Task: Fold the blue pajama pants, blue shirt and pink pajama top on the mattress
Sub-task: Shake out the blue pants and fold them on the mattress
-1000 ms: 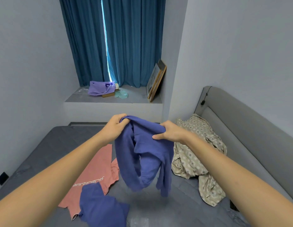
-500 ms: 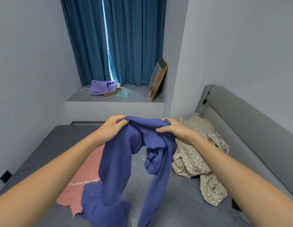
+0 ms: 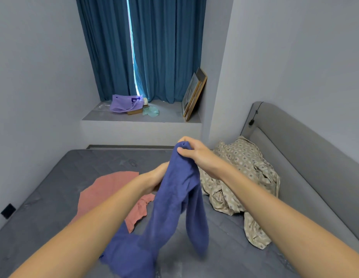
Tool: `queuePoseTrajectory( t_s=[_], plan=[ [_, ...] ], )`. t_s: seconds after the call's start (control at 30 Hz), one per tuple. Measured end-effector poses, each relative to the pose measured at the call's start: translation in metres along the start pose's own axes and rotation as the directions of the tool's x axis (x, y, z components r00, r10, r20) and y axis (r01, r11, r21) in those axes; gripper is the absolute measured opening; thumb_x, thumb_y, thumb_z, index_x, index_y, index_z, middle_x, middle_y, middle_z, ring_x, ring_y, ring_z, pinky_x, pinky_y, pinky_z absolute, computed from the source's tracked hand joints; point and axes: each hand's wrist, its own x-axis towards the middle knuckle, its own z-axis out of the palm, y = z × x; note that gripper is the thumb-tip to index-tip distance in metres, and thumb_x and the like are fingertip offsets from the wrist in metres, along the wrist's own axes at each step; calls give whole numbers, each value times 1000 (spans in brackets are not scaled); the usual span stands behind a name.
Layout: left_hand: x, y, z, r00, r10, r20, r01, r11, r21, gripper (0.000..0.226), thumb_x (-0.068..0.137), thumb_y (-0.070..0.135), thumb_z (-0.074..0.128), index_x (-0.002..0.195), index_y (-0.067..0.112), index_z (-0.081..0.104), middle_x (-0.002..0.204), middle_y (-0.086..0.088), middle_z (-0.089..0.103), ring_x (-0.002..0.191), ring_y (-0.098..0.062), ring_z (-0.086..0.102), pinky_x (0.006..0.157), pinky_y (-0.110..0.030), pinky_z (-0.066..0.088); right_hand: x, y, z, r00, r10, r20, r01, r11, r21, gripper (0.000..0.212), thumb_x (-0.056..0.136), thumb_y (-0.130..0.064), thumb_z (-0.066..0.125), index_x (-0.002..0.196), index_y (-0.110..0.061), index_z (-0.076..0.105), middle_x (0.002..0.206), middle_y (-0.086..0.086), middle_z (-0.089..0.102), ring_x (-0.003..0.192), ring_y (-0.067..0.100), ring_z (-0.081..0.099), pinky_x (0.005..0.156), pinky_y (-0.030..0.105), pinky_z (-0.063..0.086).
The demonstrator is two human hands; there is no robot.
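1. Your right hand (image 3: pixel 196 155) pinches the top of the blue garment (image 3: pixel 174 199), lifted above the mattress (image 3: pixel 54 187).
2. Your left hand (image 3: pixel 154 177) is partly hidden behind the cloth; I cannot tell its fingers' state.
3. The pink pajama top (image 3: pixel 106 189) lies flat on the mattress.

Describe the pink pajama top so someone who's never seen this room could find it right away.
Start at the grey mattress and look to its left half, opposite the headboard. The pink pajama top lies flat there, partly behind the left forearm. It is the only salmon-pink cloth; the neighbouring garments are blue or beige-patterned.
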Motion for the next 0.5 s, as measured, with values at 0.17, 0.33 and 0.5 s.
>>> queuePoseTrajectory(
  t_s=[0.17,0.33,0.5],
  plan=[
    [13,7,14,994,61,-89,-57,997,44,21,77,31,68,77,12,62,75,-9,55,66,-22,51,65,-34,38,-22,16,-12,999,-29,-17,31,992,126,7,97,-16,61,90,-17,61,85,0,59,84,15,54,76,29,42],
    [14,21,24,949,304,-85,-308,951,-36,25,92,31,64,105,10,69,96,-9,60,91,-21,51,77,-36,36,-36,37,-37,998,-6,-55,30,897,442,27,91,-30,56,103,-9,68,91,8,57,88,20,56,80,31,45],
    [8,39,43,924,376,-75,-379,924,-40,15,101,20,56,98,7,63,87,-13,55,74,-15,51,67,-25,42,-27,59,-51,989,112,-100,-90,975,202,63,81,-27,75,139,-33,54,136,0,63,124,15,63,106,38,49]
  ],
)
